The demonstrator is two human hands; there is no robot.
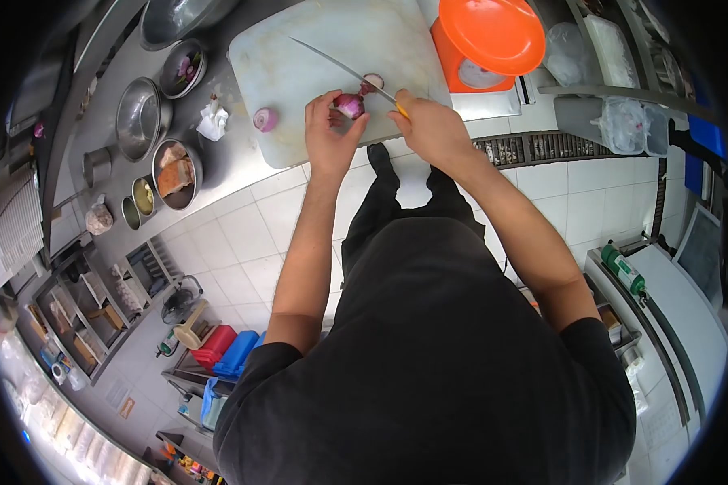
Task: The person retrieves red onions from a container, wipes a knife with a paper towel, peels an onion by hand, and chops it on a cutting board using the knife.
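On a white cutting board [299, 89], my left hand [332, 133] grips a red onion [349, 105] between thumb and fingers. My right hand [429, 125] is closed round the yellow handle of a knife [340, 65], whose long blade points to the far left above the board. Just beyond the held onion, at the blade, lies a cut piece of red onion [372, 82] with a pale face. Another piece of red onion [265, 120] rests apart near the board's left edge. Whether the blade touches the held onion I cannot tell.
An orange kitchen scale [481, 61] stands right of the board. To the left are a steel bowl [140, 121], a small bowl with onion bits [188, 69], a bowl with orange-pink chunks [175, 176] and a crumpled white cloth or paper [213, 121]. The counter edge runs close to my body.
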